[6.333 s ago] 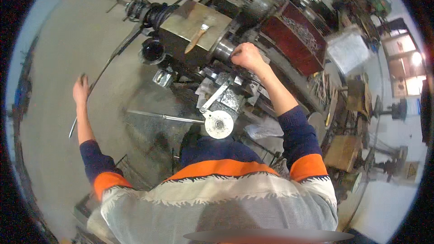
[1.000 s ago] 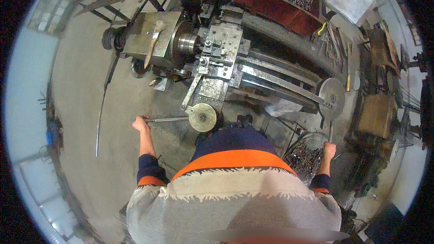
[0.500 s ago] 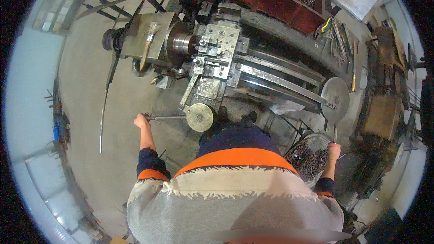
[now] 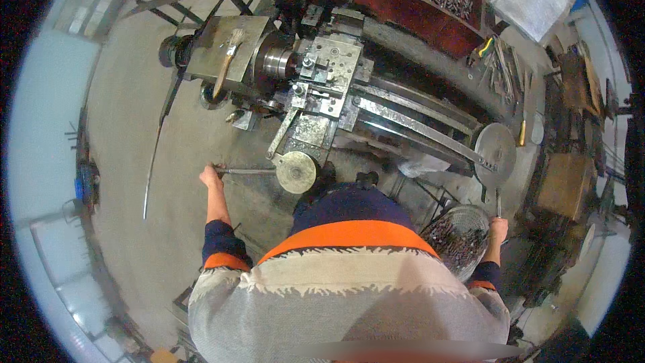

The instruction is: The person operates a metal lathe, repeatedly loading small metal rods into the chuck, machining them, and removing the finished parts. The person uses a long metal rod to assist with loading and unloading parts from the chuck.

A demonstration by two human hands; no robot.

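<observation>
My left hand (image 4: 211,176) is closed round the outer end of a long metal lever (image 4: 248,171), which runs out from a round brass-coloured hub (image 4: 296,172) at the front of a lathe. Far to the right, my right hand (image 4: 498,228) grips an upright handle (image 4: 498,204) below a grey metal disc (image 4: 496,154). A long flat bar (image 4: 423,128) links that disc to the lathe's tool slide (image 4: 329,70). On the left, the lathe's chuck (image 4: 277,64) faces the tool holders; whether a workpiece sits in it I cannot tell.
A wooden-handled brush (image 4: 228,64) lies on the headstock (image 4: 208,54). A round basket (image 4: 480,255) of small metal parts stands beside my right forearm. Behind the lathe is a red bin (image 4: 403,10) of metal pieces. Wrenches and other hand tools (image 4: 504,70) lie at the back right.
The whole view has shifted slightly, with the lathe a little further right and lower. Both hands keep their grips, and the levers stand at nearly the same angles.
</observation>
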